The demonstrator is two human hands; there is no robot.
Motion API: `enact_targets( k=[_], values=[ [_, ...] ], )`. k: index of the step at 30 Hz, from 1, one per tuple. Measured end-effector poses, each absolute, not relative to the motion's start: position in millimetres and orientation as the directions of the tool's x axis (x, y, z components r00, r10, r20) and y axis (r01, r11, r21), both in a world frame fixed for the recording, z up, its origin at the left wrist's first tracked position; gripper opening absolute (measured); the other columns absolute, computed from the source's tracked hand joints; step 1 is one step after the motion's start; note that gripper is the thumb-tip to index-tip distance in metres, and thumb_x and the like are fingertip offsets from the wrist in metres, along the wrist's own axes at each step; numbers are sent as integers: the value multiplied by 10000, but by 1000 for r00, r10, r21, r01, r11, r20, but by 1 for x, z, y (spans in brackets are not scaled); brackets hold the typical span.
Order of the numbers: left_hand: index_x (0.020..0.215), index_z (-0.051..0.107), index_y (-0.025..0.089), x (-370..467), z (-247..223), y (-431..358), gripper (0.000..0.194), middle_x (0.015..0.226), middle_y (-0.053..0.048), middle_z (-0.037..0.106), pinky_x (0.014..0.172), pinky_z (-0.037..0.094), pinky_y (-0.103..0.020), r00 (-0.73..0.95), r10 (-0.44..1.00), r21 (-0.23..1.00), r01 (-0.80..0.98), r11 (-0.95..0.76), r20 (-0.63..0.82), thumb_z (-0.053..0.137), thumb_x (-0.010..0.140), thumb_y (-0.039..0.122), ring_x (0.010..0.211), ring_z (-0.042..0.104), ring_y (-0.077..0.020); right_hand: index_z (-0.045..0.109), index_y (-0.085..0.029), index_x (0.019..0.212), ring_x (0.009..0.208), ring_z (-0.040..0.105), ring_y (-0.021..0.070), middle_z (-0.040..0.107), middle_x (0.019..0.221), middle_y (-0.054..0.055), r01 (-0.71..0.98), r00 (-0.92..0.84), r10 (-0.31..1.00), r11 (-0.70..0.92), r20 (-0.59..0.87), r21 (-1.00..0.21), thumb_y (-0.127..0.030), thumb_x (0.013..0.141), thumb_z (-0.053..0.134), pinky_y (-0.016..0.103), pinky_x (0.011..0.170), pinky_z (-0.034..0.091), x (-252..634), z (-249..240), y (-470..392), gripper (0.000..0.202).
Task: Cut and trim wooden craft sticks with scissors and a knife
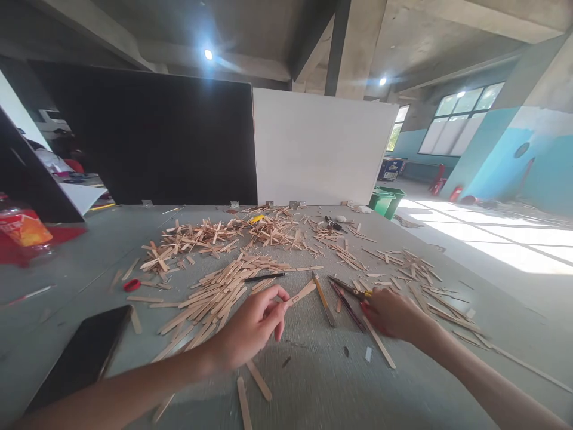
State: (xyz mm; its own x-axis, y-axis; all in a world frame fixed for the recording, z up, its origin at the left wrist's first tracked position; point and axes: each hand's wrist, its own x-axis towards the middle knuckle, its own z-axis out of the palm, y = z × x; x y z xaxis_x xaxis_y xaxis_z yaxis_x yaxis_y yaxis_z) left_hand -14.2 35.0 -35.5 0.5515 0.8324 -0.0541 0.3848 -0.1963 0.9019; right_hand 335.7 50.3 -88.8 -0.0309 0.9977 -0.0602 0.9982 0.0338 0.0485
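My left hand, near the middle, pinches a flat wooden craft stick with a small mark on it, between thumb and fingertips. On the right, my right hand is closed around the handles of dark-bladed scissors, which show red and yellow. The blades point left, toward the craft stick but apart from it. Between the hands lie a slim yellowish tool and a dark red pencil-like stick. A black pen rests beyond my left hand, against a heap of craft sticks.
More craft sticks are scattered over the grey table. A dark phone, a red ring and a drink bottle are at left. Black and white panels stand along the back edge. Green bins stand beyond.
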Motion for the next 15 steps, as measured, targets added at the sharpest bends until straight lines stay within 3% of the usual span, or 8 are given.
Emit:
enact_targets(
  k=[5,7,9,10,11,12,13,15],
  values=[
    [1155,575,206,-19,7,29,351,793,22,655,548,434,-255,532,847,898,365,-247,17,401,1086,504,523,468,-101,606,-170,772,585,649,215,639,665,70,970,-4,1000,2,-9,-244,-362,994,582,295,529,412,322,-53,60,294],
    [1032,630,188,-19,25,27,397,784,10,657,582,460,-263,533,845,884,376,-279,39,407,1090,512,520,464,-92,560,-196,864,628,628,203,626,728,48,910,-51,998,62,38,-409,-535,1025,499,294,551,433,310,-37,53,381],
    [991,650,196,-15,40,26,401,705,22,616,509,407,-241,498,863,877,370,-306,91,432,1081,521,523,466,-105,524,-221,955,745,639,192,620,843,34,813,-150,986,163,69,-559,-657,1039,368,284,634,495,292,-26,36,471],
    [999,660,202,-12,46,24,403,647,32,580,494,389,-237,483,869,873,370,-316,110,440,1077,530,530,474,-116,507,-231,994,767,623,183,589,851,20,720,-204,974,219,101,-659,-665,1062,231,285,670,511,280,-22,24,519],
    [989,663,204,-9,51,23,402,616,35,565,498,393,-234,469,872,870,359,-337,144,447,1076,531,538,486,-121,504,-228,1014,738,577,184,545,817,10,442,-239,957,259,165,-859,-683,1060,208,305,675,509,268,-20,12,545],
    [995,660,211,-6,54,20,398,595,43,553,462,365,-230,447,878,877,335,-344,173,452,1071,542,501,451,-116,503,-233,991,703,534,179,520,796,0,184,-246,946,258,209,-949,-722,1042,241,321,674,504,257,-19,-1,557],
    [1001,656,216,-2,56,18,382,592,49,539,453,356,-228,409,889,885,309,-349,208,463,1067,539,494,433,-114,511,-232,920,707,513,177,523,791,4,20,-275,932,252,237,-968,-735,1034,290,338,713,509,245,-19,-13,561],
    [972,644,220,4,55,12,359,574,61,512,469,377,-224,391,882,885,266,-383,264,474,1064,523,486,413,-109,543,-219,807,728,515,189,499,737,3,-105,-303,919,232,253,-967,-769,1012,333,407,830,532,227,-23,-34,623]
  ],
)
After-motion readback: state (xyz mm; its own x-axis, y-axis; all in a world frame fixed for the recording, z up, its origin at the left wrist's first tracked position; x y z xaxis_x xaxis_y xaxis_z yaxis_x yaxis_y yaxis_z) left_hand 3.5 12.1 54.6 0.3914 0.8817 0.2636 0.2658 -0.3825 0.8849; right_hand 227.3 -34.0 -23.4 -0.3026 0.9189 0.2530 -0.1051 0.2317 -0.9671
